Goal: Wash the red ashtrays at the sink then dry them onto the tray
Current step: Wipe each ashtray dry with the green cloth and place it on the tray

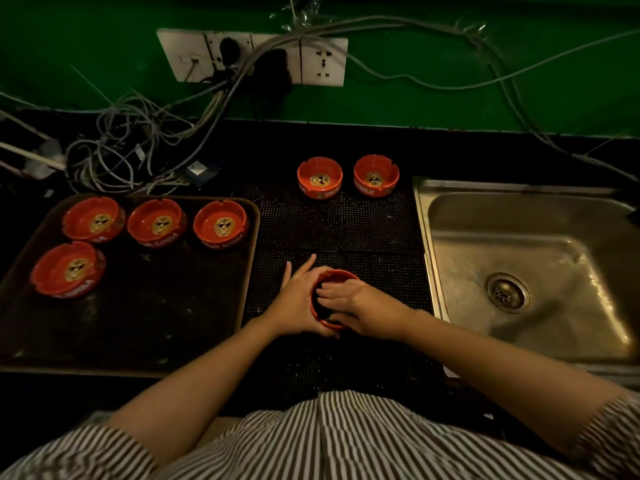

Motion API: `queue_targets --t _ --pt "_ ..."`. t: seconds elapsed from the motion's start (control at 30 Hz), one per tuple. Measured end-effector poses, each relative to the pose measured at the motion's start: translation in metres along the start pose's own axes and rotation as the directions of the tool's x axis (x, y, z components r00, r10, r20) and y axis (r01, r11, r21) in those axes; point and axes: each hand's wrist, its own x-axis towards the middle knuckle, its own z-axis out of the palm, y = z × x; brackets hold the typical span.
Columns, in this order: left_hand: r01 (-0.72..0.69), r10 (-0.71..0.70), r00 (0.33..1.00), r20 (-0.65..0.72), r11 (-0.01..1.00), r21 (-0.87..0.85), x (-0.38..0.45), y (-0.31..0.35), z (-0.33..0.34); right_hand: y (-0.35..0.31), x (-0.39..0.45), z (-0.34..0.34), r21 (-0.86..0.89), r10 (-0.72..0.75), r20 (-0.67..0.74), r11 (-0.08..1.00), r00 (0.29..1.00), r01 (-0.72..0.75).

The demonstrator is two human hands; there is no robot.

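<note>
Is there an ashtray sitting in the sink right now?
No, the sink basin holds only its drain; every ashtray is on the tray, the mat or in the hands.

Both bare forearms reach forward and meet in the middle. The left hand [299, 303] curls around the side of a red ashtray [337, 276], index finger stretched out straight ahead. The right hand [353, 303] lies across the top, its fingers [329, 292] dipping inside.
</note>
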Motion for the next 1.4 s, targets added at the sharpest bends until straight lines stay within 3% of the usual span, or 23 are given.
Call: queue_targets --t 0.07,0.13,0.27,0.37,0.47,0.57,0.67,0.73,0.83,0.9,1.0,1.07,1.17,1.27,1.33,1.4 --pt "0.011 -0.01 0.999 -0.034 0.999 0.033 -0.004 0.002 0.003 0.003 -0.002 -0.001 -0.019 -0.011 0.005 1.0 1.0 0.011" --pt "0.063 -0.049 0.991 -0.128 0.993 0.105 -0.015 0.009 0.015 -0.004 -0.005 0.009 -0.045 0.077 -0.12 0.996 0.99 -0.083" --pt "0.276 -0.221 0.909 -0.354 0.955 0.112 -0.028 0.033 0.044 -0.037 0.001 0.033 -0.075 0.328 -0.394 0.92 0.859 -0.386" --pt "0.338 -0.279 0.858 -0.432 0.939 0.066 -0.023 0.033 0.05 -0.048 0.006 0.036 -0.062 0.365 -0.47 0.895 0.804 -0.442" --pt "0.224 -0.174 0.923 -0.342 0.968 0.111 -0.017 0.014 0.039 -0.043 0.004 0.031 -0.043 0.308 -0.431 0.932 0.848 -0.36" --pt "0.052 -0.046 0.994 -0.1 0.997 0.061 -0.005 -0.001 0.009 -0.027 0.0 0.015 -0.044 0.126 -0.284 0.989 0.95 -0.144" --pt "-0.058 0.053 0.995 0.089 0.997 0.059 0.006 -0.002 -0.012 -0.008 -0.002 -0.005 0.013 -0.016 -0.088 1.0 0.996 0.017" --pt "-0.068 0.061 0.992 0.107 0.996 0.056 0.005 -0.001 -0.013 -0.002 -0.003 -0.01 0.03 -0.032 -0.027 0.999 0.999 0.033" --pt "0.006 -0.004 1.0 -0.019 0.994 0.112 -0.01 0.006 0.004 -0.011 -0.005 0.004 -0.019 0.082 -0.16 0.996 0.984 -0.086" --pt "0.125 -0.1 0.978 -0.181 0.983 0.134 -0.021 0.018 0.023 -0.027 -0.004 0.018 -0.053 0.222 -0.311 0.967 0.924 -0.25" --pt "0.305 -0.258 0.878 -0.404 0.951 0.057 -0.027 0.041 0.046 -0.05 0.003 0.03 -0.093 0.344 -0.444 0.901 0.827 -0.424" --pt "0.356 -0.325 0.83 -0.453 0.934 -0.018 -0.024 0.045 0.05 -0.053 0.006 0.031 -0.08 0.37 -0.47 0.886 0.801 -0.457" --pt "0.275 -0.238 0.885 -0.4 0.961 0.039 -0.02 0.027 0.043 -0.042 0.002 0.029 -0.035 0.324 -0.377 0.931 0.868 -0.363" --pt "0.088 -0.079 0.987 -0.142 0.994 0.062 -0.011 0.005 0.02 -0.024 -0.004 0.015 -0.03 0.13 -0.204 0.99 0.97 -0.139" --pt "0.014 -0.015 1.0 0.024 0.997 0.082 -0.002 0.002 0.004 -0.012 -0.007 0.0 -0.006 0.02 -0.088 1.0 0.996 -0.021" --pt "-0.024 0.017 0.997 0.076 0.995 0.1 0.003 0.003 -0.002 -0.007 -0.009 -0.008 0.01 0.001 -0.044 1.0 0.999 0.0"
